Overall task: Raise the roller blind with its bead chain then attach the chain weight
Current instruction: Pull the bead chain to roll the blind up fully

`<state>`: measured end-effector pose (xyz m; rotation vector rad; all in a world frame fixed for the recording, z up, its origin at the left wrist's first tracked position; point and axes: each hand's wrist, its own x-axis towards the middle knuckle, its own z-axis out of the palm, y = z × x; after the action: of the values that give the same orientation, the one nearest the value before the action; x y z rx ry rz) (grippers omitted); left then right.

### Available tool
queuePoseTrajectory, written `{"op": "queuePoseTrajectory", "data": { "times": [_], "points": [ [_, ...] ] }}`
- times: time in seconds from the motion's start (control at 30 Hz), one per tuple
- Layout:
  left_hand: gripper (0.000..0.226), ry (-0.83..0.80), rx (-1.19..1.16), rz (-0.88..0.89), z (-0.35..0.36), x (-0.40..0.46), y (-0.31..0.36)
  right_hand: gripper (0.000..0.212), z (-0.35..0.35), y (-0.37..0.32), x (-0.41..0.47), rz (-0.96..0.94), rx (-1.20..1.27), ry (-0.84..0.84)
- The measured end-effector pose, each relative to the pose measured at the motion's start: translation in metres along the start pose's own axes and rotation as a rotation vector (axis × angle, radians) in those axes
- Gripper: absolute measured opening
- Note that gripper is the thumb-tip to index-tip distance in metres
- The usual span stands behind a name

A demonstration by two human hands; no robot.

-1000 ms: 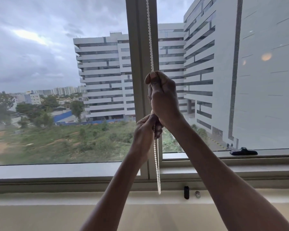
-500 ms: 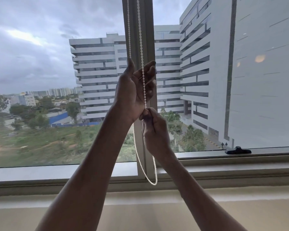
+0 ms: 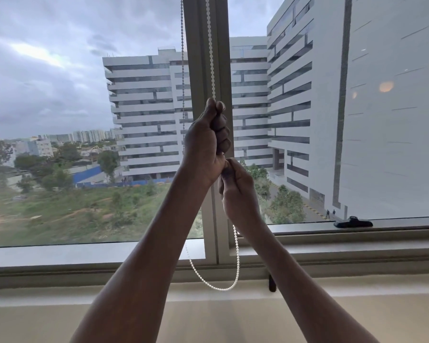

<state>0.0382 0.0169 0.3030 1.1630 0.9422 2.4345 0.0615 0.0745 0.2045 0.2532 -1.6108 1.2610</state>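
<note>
A white bead chain [image 3: 210, 45] hangs in a loop in front of the grey window mullion [image 3: 198, 70]. My left hand [image 3: 206, 142] is fisted around its right strand at mid height. Directly below, touching the left palm, my right hand [image 3: 238, 191] pinches the same strand. The left strand [image 3: 183, 70] runs free behind my left hand. The loop's bottom [image 3: 218, 288] dangles just above the sill. A small black piece [image 3: 272, 284], possibly the chain weight, stands on the sill, partly hidden by my right forearm. The roller blind is out of view.
A black window handle [image 3: 353, 222] lies on the lower frame at the right. The beige sill [image 3: 60, 295] runs across the bottom. Outside the glass stand white office buildings [image 3: 146, 107] and green ground.
My left hand has closed into a fist on the right strand, having been open-fingered around it half a second ago. One second ago my right hand was the upper one.
</note>
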Motion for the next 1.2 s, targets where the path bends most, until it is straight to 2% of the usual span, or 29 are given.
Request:
{"op": "queuePoseTrajectory", "data": {
  "times": [0.17,0.23,0.33,0.43,0.53,0.63,0.77,1.0,1.2],
  "points": [
    [0.036,0.01,-0.017,0.016,-0.004,-0.001,0.003,0.024,-0.012,0.002,0.009,0.133,0.102,-0.203],
    [0.036,0.015,-0.023,0.039,-0.007,-0.001,0.004,0.031,-0.02,-0.005,0.019,0.189,0.131,-0.263],
    [0.036,0.022,0.008,0.104,-0.015,-0.004,-0.006,0.042,-0.027,-0.029,0.043,0.228,0.212,-0.22],
    [0.036,0.106,0.105,0.088,-0.027,-0.021,-0.037,0.036,-0.024,-0.06,0.068,0.218,0.3,-0.173],
    [0.038,0.139,0.069,0.051,-0.036,-0.038,-0.063,0.035,-0.017,-0.078,0.08,0.266,0.326,-0.223],
    [0.045,0.138,0.095,0.079,-0.033,-0.04,-0.067,0.035,-0.009,-0.078,0.079,0.331,0.453,-0.218],
    [0.055,0.132,0.18,0.122,-0.031,-0.04,-0.068,0.031,-0.003,-0.069,0.077,0.316,0.516,-0.145],
    [0.046,0.127,0.241,0.159,-0.037,-0.036,-0.072,0.035,0.003,-0.061,0.074,0.238,0.43,-0.051],
    [0.045,0.139,0.305,0.126,-0.043,-0.03,-0.069,0.033,0.004,-0.057,0.076,0.255,0.51,-0.086]
  ]
}}
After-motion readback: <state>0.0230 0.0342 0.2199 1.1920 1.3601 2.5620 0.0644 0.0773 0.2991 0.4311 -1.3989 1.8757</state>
